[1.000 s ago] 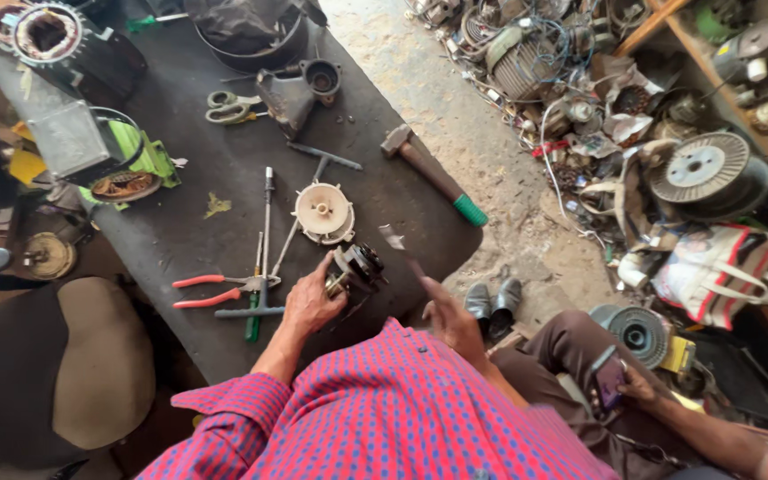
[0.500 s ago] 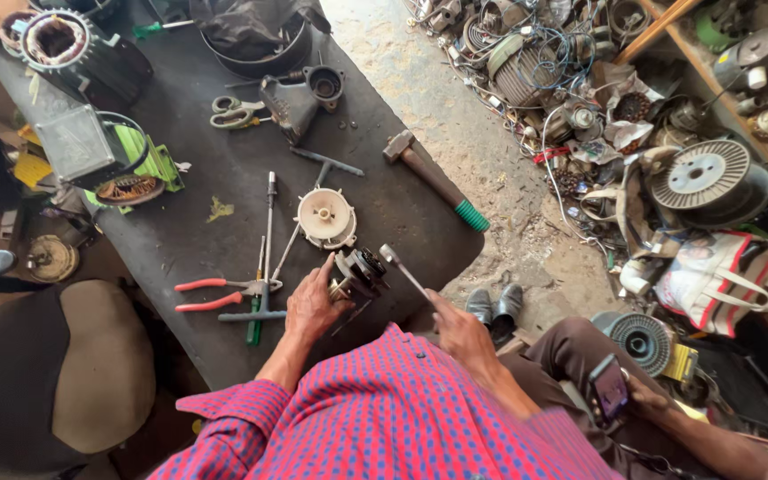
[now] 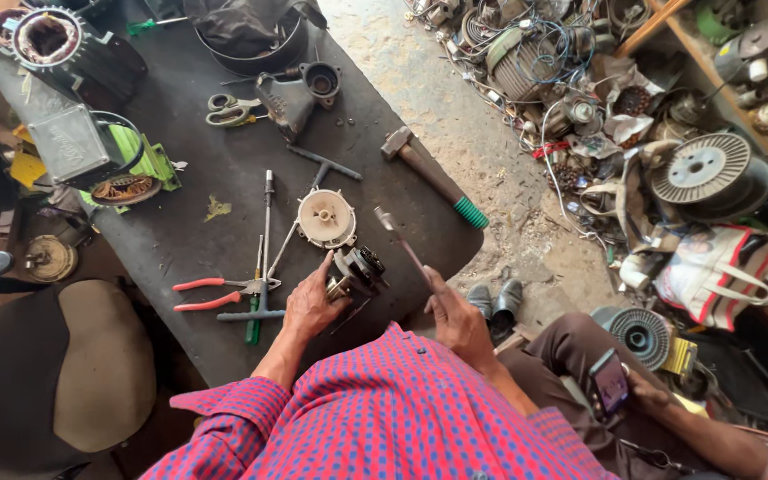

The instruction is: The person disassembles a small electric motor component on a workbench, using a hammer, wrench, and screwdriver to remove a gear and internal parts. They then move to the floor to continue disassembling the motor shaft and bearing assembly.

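My left hand (image 3: 311, 304) grips a small dark motor part (image 3: 356, 270) resting on the black workbench (image 3: 224, 160) near its front edge. My right hand (image 3: 455, 318) holds a slim metal rod tool (image 3: 402, 244) that slants up and left, its tip above and to the right of the motor part. A round cream-coloured cover (image 3: 326, 218) lies just behind the motor part. Red-handled pliers (image 3: 215, 293) and a long T-handled wrench (image 3: 264, 249) lie to the left of my left hand.
A hammer with a green grip (image 3: 433, 178), scissors (image 3: 231, 109), a grey housing (image 3: 295, 93) and motor stators (image 3: 46, 36) lie on the bench. Another person (image 3: 651, 400) sits at the right holding a phone (image 3: 609, 382). Wire spools (image 3: 700, 169) and scrap motors cover the floor.
My right hand has come in from the right and raised the rod tool beside the motor part. My left hand has stayed on the part.
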Motion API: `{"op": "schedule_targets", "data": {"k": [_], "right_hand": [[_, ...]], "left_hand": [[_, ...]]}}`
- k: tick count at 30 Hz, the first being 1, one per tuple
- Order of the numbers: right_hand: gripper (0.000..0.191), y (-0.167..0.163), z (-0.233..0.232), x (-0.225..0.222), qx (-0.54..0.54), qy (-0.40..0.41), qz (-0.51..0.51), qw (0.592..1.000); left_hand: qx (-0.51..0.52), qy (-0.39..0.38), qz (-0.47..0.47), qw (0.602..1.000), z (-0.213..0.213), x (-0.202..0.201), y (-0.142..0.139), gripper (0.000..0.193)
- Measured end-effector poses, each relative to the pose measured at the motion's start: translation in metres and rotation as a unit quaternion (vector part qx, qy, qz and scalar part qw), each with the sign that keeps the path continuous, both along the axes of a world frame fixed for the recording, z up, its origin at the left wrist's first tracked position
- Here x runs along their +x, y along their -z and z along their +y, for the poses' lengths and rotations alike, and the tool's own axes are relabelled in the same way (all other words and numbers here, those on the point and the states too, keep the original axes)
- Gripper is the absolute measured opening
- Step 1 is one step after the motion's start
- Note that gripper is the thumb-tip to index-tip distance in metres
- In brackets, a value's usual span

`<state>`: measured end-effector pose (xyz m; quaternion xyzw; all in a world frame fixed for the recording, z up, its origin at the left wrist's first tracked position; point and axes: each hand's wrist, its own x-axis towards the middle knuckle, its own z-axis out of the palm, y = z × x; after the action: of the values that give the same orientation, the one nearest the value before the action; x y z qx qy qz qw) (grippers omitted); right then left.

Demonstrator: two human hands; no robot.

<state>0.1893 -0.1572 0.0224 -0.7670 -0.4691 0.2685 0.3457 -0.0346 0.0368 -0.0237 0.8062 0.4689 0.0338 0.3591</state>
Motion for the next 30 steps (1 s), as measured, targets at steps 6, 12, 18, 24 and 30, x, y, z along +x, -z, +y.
{"op": "schedule_targets", "data": {"k": [6,12,18,24,30], "right_hand": [[0.055,0.019,-0.003,0.004,-0.052,-0.096,-0.095,0.989],[0.051,0.008,-0.001,-0.002,0.09,-0.025,-0.023,0.995],[0.053,0.004,0.008,-0.002,-0.134,-0.079,0.001,0.988],[0.053,0.018,-0.001,-0.004,0.163,-0.039,-0.068,0.984],[0.064,0.016,-0.001,0.003,0.001,-0.093,0.046,0.995]], "left_hand": [[-0.018,-0.02,0.021,0.999,0.001,-0.001,-0.002,0.102],[0.003,-0.011,-0.004,1.0,-0.001,-0.001,-0.004,0.103],[-0.048,-0.001,0.062,0.997,0.005,0.0,-0.01,0.104],[-0.05,0.011,0.05,0.997,0.007,-0.001,-0.006,0.105],[0.011,0.019,0.019,1.0,0.002,0.001,-0.003,0.11]]}}
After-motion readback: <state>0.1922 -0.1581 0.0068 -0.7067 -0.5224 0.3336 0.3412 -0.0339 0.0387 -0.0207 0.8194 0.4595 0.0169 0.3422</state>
